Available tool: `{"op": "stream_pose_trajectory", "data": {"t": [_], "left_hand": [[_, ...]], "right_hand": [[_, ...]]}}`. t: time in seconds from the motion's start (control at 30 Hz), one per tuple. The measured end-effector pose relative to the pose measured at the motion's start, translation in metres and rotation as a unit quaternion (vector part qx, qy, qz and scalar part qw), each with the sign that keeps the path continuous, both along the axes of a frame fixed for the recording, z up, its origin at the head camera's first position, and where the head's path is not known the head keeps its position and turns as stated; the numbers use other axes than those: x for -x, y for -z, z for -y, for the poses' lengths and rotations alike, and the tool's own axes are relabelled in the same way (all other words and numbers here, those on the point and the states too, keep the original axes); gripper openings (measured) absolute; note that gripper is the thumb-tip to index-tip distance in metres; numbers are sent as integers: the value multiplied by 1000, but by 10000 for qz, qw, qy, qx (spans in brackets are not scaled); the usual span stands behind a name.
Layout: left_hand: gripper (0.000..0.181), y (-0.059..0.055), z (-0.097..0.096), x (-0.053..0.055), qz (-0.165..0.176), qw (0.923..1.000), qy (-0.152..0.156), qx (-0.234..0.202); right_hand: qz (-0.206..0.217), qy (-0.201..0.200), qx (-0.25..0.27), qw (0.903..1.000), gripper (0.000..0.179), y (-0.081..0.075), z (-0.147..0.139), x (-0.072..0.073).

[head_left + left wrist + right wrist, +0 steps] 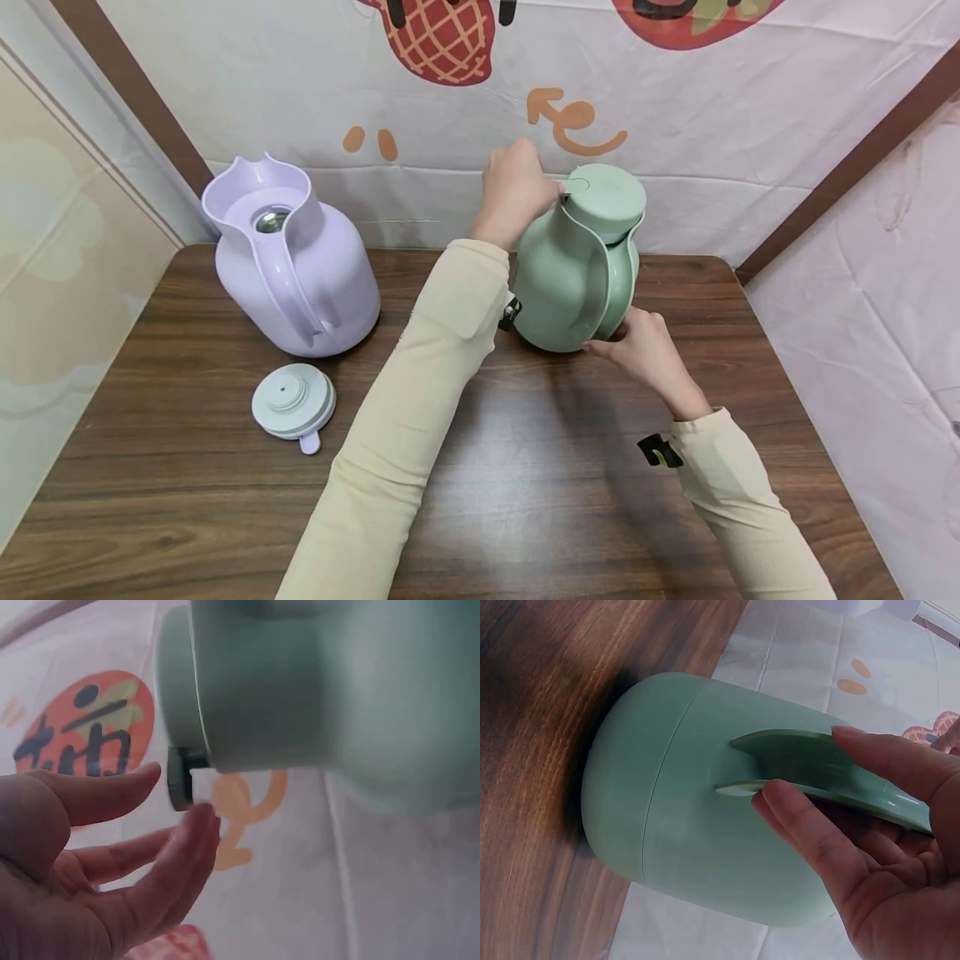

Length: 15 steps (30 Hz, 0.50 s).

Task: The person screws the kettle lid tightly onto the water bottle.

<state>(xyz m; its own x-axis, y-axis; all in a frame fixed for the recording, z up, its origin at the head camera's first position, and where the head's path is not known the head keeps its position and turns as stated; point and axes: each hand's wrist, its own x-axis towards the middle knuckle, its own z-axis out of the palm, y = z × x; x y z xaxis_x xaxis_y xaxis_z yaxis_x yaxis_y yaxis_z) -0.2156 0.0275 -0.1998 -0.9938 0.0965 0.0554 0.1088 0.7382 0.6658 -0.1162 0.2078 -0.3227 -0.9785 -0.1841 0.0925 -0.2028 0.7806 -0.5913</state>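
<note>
A green thermos jug (551, 275) stands upright at the back of the table, its round lid (606, 196) seated in the mouth. My left hand (516, 187) reaches to the lid's spout side. In the left wrist view, the thumb and fingers stand apart around the lid's small tab (178, 778), with a narrow gap between thumb and tab. Low on the jug's handle (817, 765), my right hand (900, 825) grips it, thumb on one edge and fingers on the other. To the left stands a lilac thermos jug (341, 275) without a lid, its inner opening showing.
The lilac jug's lid (294, 400) lies upside down on the wooden table (187, 500) in front of that jug, its tab pointing toward me. A printed cloth wall (435, 208) rises right behind the table, with more cloth on both sides.
</note>
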Motion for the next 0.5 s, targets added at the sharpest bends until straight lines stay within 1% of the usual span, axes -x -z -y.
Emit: {"op": "stream_pose_trajectory", "data": {"t": [0.03, 0.07, 0.1, 0.23, 0.3, 0.37, 0.5], "left_hand": [[36, -1, 0, -3, -188, 9996, -27, 200], [38, -3, 0, -5, -296, 9991, -47, 302], [38, -5, -1, -8, -309, 9990, -26, 315], [39, -9, -7, -14, -190, 9988, 124, 427], [40, -10, -11, -16, -68, 9984, 218, 523], [39, -10, -14, -17, -53, 9975, 290, 642], [39, -8, -18, -19, -45, 9968, 366, 705]], "right_hand": [[-7, -5, 11, 10000, 21, 0, 0, -1], [-11, -8, 16, 10000, 21, 0, 1, -1], [-15, -11, 22, 10000, 21, 0, 1, -2], [-43, -14, -8, 10000, 20, 2, 1, -2], [-49, -12, -18, 10000, 20, 3, 0, -2], [-60, -9, -19, 10000, 20, 4, 0, -2], [-93, 3, -9, 10000, 20, 6, 0, -3]]}}
